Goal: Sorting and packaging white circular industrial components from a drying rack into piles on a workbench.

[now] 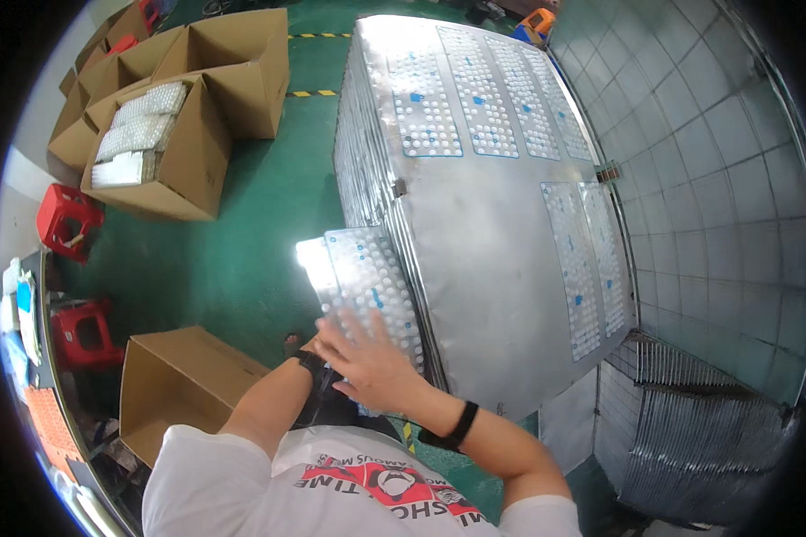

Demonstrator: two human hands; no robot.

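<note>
A pile of sheets (372, 273), each with rows of round white dots and blue marks, is beside the near left side of a tall stack of metal trays (484, 268). My right hand (376, 358) lies over the pile's lower end, fingers spread and nothing gripped. From the left, my left forearm reaches to the same end of the pile; the fingers of my left hand (315, 347) are hidden behind the right hand and the sheets. More dotted sheets (425, 107) lie flat on the top tray, in a far row and a pair at the right.
Open cardboard boxes stand at the far left, one box (197, 179) filled with dotted sheets. Another carton (188, 376) is near my left elbow. Red stools (67, 219) and a cluttered table edge line the left. At the right are a tiled wall (698, 161) and another metal stack (690, 438).
</note>
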